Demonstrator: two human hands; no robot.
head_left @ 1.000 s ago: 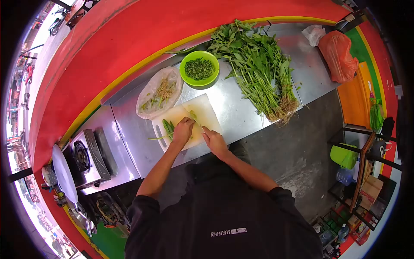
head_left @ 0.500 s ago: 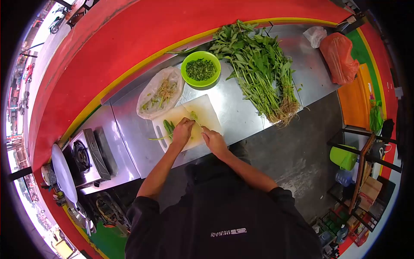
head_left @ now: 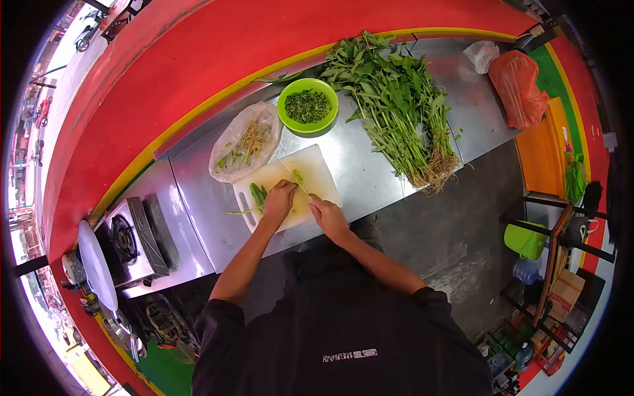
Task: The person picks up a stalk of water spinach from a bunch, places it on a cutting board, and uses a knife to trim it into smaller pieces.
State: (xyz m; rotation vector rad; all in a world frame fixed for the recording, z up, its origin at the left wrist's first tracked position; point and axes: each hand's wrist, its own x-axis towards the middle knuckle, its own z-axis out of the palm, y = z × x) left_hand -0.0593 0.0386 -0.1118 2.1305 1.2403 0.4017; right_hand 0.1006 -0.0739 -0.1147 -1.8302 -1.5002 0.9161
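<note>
A white cutting board lies on the steel counter in front of me. My left hand is closed around a small bunch of leafy green stems, pressing it to the board; leaves and one long stem stick out on its left. In my right hand is the handle of a knife, whose thin blade reaches up and left past my left fingertips. A few cut green pieces rest beside the blade. My fingers hide the cut end of the bunch.
Behind the board stand a clear plastic bag of root trimmings and a lime-green bowl of chopped greens. A big pile of rooted leafy greens lies to the right, with a red plastic bag beyond. A gas stove sits left.
The knife and the cut pieces beside it have shifted very slightly. Both hands stay in nearly the same place, with the same grips.
</note>
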